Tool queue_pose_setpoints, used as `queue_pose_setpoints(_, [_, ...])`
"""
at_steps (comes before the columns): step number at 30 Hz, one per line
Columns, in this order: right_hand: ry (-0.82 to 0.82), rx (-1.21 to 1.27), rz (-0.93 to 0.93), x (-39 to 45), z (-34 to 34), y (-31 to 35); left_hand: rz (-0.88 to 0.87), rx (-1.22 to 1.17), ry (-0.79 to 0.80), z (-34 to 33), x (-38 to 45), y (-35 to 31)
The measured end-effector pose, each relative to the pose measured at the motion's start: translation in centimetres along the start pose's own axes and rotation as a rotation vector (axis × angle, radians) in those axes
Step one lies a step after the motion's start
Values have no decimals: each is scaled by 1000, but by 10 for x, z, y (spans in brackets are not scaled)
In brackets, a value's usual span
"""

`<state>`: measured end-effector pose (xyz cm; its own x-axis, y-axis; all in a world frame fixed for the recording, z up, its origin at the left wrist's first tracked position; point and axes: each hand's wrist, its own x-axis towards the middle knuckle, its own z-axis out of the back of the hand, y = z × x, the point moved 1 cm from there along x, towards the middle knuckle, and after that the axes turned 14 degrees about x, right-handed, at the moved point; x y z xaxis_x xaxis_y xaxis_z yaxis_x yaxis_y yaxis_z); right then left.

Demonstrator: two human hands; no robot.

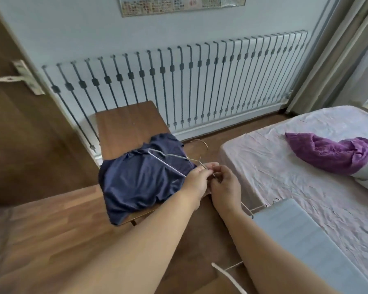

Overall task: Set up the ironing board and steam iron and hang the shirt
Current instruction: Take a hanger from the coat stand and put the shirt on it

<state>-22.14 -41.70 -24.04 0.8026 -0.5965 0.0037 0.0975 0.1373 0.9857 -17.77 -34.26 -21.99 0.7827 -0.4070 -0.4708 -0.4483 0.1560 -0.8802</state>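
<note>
A dark blue shirt [140, 177] lies crumpled on a small wooden table [125, 122]. A thin wire hanger [168, 159] rests over the shirt, its hook [200, 143] curving out past the table's right edge. My left hand [197, 180] pinches the hanger's near end at the shirt's right side. My right hand [225, 187] meets it there, fingertips closed on the same wire. The grey ironing board [302, 236] lies flat at the lower right, with wire legs showing beneath it. No iron is visible.
A bed [306, 170] with a pale pink sheet fills the right side, carrying a purple cloth [329, 152]. A white radiator [179, 85] runs along the back wall. A brown door [13, 124] stands at the left. A white cord [227, 276] lies on the wooden floor.
</note>
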Motion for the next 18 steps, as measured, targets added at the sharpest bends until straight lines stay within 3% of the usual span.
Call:
queue_pose_setpoints(11, [293, 0, 19, 2, -80, 9, -36, -11, -258, 79, -1, 7])
queue_pose_setpoints(18, [353, 21, 15, 3, -133, 17, -50, -41, -291, 132, 8, 4])
